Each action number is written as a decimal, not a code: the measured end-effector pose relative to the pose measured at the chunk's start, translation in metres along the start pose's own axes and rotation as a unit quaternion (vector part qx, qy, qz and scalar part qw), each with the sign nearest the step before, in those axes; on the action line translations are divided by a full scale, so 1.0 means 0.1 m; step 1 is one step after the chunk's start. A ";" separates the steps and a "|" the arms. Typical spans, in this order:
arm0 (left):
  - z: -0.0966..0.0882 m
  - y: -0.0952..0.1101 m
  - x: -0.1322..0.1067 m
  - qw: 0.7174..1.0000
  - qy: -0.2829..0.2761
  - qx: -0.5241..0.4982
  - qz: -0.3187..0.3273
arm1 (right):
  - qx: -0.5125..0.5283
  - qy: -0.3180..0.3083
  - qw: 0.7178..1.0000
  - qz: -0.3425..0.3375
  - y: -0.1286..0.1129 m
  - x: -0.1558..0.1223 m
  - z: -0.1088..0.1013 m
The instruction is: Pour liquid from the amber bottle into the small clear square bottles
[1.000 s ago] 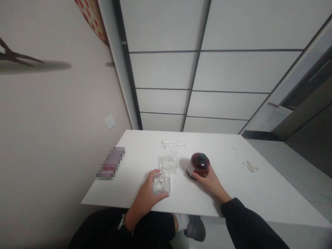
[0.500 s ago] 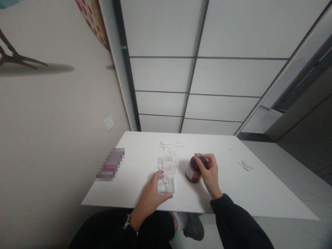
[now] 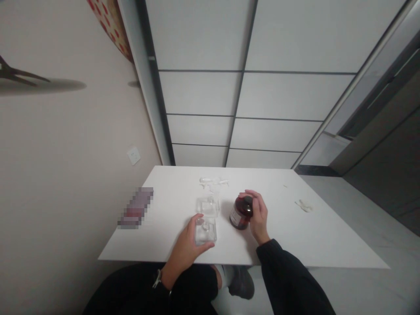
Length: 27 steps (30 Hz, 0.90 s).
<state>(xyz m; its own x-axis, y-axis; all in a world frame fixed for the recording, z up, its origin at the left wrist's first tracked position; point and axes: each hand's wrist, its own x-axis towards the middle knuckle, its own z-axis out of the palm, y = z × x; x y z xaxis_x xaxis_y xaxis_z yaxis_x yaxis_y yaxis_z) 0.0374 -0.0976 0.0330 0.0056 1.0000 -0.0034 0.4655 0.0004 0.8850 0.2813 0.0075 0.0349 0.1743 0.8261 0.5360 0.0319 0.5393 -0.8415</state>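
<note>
My left hand (image 3: 189, 243) is closed around a clear square glass jar (image 3: 205, 236), fingers on its far side and thumb on its near side. A rounded clear knob shows on top of this jar. Just behind it stands a second clear square jar (image 3: 208, 209), also with a knob. To the right, an amber-brown bottle (image 3: 239, 218) with a pale label and dark cap stands upright on the table. My right hand (image 3: 259, 216) wraps around the bottle's right side and far edge; its fingertips are partly hidden behind the bottle.
The white table (image 3: 164, 210) carries clear plastic-looking droppers (image 3: 214, 180) at the back, a crumpled pale scrap (image 3: 304, 205) at the right, and a pixelated object (image 3: 135, 210) at the left edge. A wall with a socket (image 3: 133, 155) rises at left, and sliding panels stand behind.
My right hand has shifted from the bottle's cap to its right side, leaving more of the cap showing. My left hand keeps its hold on the jar. The view has shifted slightly.
</note>
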 end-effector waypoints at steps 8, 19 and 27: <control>0.01 0.02 0.00 1.000 0.003 0.014 -0.006 | -0.007 -0.010 1.000 -0.010 0.04 0.02 -0.02; 0.00 0.02 0.01 1.000 -0.003 0.025 -0.006 | 0.015 -0.016 1.000 -0.005 0.07 0.02 -0.03; 0.00 0.01 0.01 1.000 -0.006 0.029 -0.003 | 0.019 -0.035 0.999 -0.009 0.04 0.04 -0.03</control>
<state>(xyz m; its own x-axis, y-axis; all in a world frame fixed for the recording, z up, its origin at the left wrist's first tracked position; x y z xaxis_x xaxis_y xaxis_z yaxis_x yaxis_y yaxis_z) 0.0382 -0.0962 0.0337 0.0127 0.9998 -0.0133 0.5167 0.0048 0.8561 0.2855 0.0123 0.0331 0.1040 0.8251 0.5553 -0.0035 0.5587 -0.8294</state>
